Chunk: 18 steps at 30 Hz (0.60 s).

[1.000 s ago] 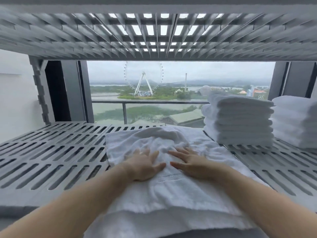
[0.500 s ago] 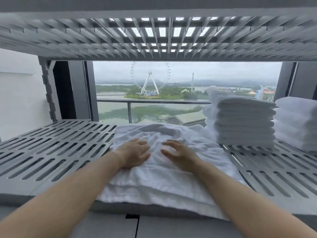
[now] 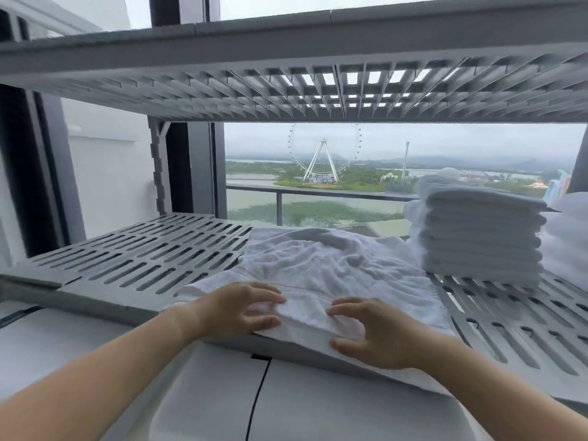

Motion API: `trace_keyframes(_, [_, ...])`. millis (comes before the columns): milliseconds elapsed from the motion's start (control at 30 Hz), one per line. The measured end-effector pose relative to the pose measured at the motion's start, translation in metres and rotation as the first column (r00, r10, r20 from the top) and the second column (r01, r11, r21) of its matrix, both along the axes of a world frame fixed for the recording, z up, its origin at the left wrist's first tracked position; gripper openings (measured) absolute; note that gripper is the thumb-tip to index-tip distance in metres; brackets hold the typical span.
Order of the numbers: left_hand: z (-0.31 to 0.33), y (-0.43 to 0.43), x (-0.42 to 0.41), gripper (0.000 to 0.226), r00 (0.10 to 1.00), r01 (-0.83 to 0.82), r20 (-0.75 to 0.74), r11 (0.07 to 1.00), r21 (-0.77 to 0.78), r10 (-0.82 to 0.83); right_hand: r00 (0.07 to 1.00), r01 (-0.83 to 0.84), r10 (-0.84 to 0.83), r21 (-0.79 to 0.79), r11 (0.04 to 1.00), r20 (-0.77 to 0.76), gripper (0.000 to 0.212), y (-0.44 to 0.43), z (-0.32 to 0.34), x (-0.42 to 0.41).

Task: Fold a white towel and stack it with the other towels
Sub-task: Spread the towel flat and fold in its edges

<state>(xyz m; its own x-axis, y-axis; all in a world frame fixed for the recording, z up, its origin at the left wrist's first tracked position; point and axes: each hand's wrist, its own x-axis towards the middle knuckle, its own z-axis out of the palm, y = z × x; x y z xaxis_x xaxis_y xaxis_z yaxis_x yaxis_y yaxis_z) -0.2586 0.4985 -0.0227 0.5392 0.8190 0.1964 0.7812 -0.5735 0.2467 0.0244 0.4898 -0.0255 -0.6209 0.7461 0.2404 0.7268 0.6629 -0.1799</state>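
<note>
A wrinkled white towel [image 3: 331, 265] lies spread on the grey slotted shelf [image 3: 143, 259], its near edge hanging over the shelf's front. My left hand [image 3: 241, 310] rests at that near edge, fingers on top and thumb under the folded hem. My right hand [image 3: 372, 332] sits just to the right, fingers curled on the same edge, thumb below it. A stack of several folded white towels [image 3: 480, 237] stands on the shelf to the right of the loose towel.
A second pile of white towels [image 3: 569, 237] shows at the far right edge. Another grey grid shelf [image 3: 286, 71] runs close overhead. Behind the shelf is a window with a railing. A white surface [image 3: 286, 402] lies below the shelf front.
Both hands have slid back from the middle of the towel to its near edge and now pinch it. The camera has pulled back and risen.
</note>
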Motion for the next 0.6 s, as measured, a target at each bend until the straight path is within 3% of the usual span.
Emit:
trace_keyframes(200, [0.005, -0.002, -0.002, 0.046, 0.990, -0.108, -0.083, 0.987, 0.117, 0.118, 0.996, 0.042, -0.037, 0.055, 0.998, -0.083, 0.021, -0.005, 0.002, -0.007])
trace_keyframes(300, [0.009, 0.000, -0.004, 0.054, 0.983, -0.121, -0.127, 0.988, 0.097, 0.133, 0.988, 0.148, -0.136, 0.184, 0.972, -0.073, 0.023, -0.006, 0.001, -0.013])
trace_keyframes(367, [0.012, 0.002, -0.007, 0.050, 0.977, -0.132, -0.151, 0.984, 0.122, 0.150, 0.960, 0.248, -0.207, 0.233, 0.940, -0.186, 0.023, -0.009, 0.008, -0.012])
trace_keyframes(433, [0.018, 0.002, -0.012, 0.032, 0.970, -0.139, -0.158, 0.956, 0.259, 0.183, 0.914, 0.338, -0.250, 0.258, 0.905, -0.318, 0.021, -0.010, 0.021, -0.007])
trace_keyframes(500, [0.022, 0.003, -0.015, 0.026, 0.984, -0.129, -0.057, 0.901, 0.413, 0.167, 0.883, 0.394, -0.280, 0.271, 0.878, -0.377, 0.019, -0.015, 0.032, -0.003])
trace_keyframes(600, [0.021, -0.001, -0.020, 0.017, 0.997, -0.041, -0.041, 0.923, 0.384, 0.061, 0.936, 0.327, -0.278, 0.247, 0.912, -0.215, 0.023, -0.029, 0.029, 0.000])
